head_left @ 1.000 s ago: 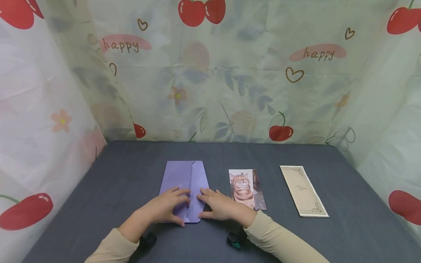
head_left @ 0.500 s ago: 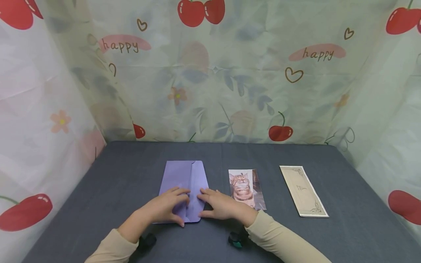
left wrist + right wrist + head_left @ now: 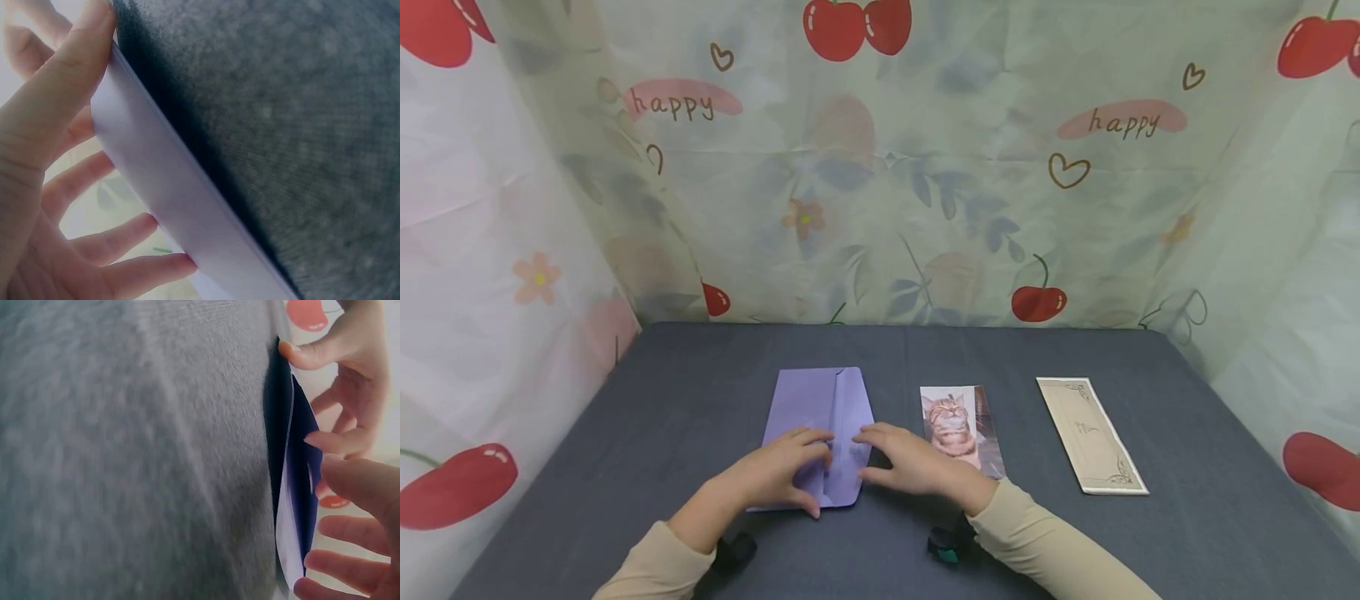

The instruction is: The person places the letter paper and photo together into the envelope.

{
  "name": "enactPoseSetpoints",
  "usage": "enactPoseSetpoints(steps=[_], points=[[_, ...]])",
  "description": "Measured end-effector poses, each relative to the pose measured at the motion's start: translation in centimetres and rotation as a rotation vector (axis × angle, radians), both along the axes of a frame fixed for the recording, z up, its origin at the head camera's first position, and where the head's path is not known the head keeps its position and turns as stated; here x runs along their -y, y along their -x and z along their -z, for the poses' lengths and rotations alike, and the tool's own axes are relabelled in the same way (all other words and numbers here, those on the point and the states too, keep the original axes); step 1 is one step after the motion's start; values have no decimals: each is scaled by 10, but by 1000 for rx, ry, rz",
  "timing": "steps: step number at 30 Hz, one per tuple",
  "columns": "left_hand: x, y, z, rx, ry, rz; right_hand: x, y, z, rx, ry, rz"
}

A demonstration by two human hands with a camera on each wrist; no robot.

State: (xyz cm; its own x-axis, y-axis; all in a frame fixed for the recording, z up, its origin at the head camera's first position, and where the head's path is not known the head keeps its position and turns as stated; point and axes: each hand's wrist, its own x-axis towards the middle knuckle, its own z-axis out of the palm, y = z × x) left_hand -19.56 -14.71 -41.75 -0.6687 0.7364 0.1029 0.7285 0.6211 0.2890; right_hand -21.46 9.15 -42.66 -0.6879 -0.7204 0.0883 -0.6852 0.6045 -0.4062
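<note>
A purple envelope [image 3: 805, 392] lies on the dark table, its long flap [image 3: 850, 417] along the right side. My left hand [image 3: 782, 471] rests on the envelope with fingers spread, the thumb by its near edge. In the left wrist view, the fingertips [image 3: 145, 224] touch the envelope's pale surface [image 3: 156, 162]. My right hand [image 3: 917, 462] hovers at the flap's right edge, fingers loosely extended. The right wrist view shows the flap standing a little away from the body, with dark purple between; whether the right fingertips [image 3: 306, 587] touch it, I cannot tell.
To the right of the envelope lies a cat picture card [image 3: 951, 425], partly behind my right wrist. Farther right is a beige card [image 3: 1090, 433] with ornate corners. Patterned cloth [image 3: 880, 167] walls the table [image 3: 700, 367] at the back and sides.
My right hand has drawn slightly to the right, off the flap's middle toward its right edge. The left hand and the envelope have hardly moved.
</note>
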Motion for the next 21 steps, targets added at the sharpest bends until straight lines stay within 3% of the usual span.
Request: enactPoseSetpoints(steps=[7,15,21], points=[[0,1,1,1,-5,4,-14,4,-3,-62,102,60],[1,2,3,5,-11,3,-38,6,-6,-16,163,147],[2,2,4,-7,-19,13,-57,5,-7,65,240,221]])
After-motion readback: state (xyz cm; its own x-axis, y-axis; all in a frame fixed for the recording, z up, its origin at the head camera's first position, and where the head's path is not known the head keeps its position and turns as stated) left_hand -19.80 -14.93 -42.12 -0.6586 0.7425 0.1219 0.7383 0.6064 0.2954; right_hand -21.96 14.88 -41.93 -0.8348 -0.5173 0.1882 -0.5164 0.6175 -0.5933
